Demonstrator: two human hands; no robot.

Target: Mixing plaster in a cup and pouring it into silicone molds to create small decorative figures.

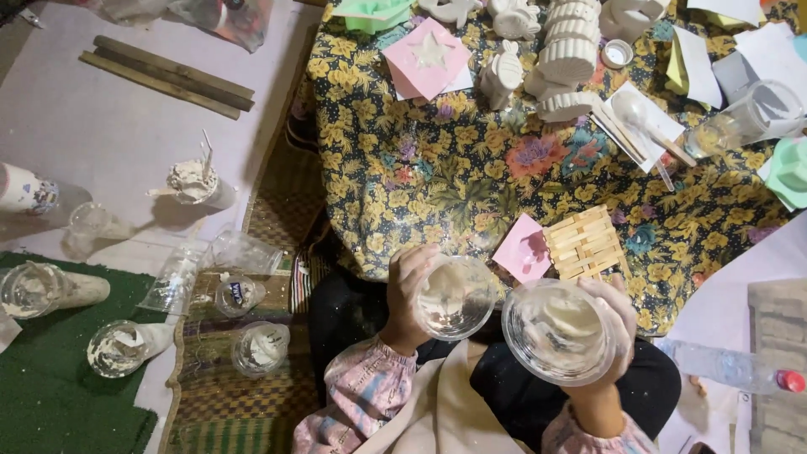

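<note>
Left hand (408, 294) wraps the side of a clear plastic cup (456, 296) holding white paste; right hand (612, 324) grips a second clear cup (559, 330) likewise, both over the lap, rims close together. Thin walls likely flex and slip when wet; hold mid-wall, gently. Beyond: pink mould (522, 250), stick raft (585, 242), floral cloth (437, 185), white cast figures (567, 50)

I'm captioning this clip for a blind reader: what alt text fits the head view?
Seen from above, a left hand and a right hand each hold a clear plastic cup of white paste over a yellow floral cloth, with white plaster figures and a pink mould beyond.
</note>
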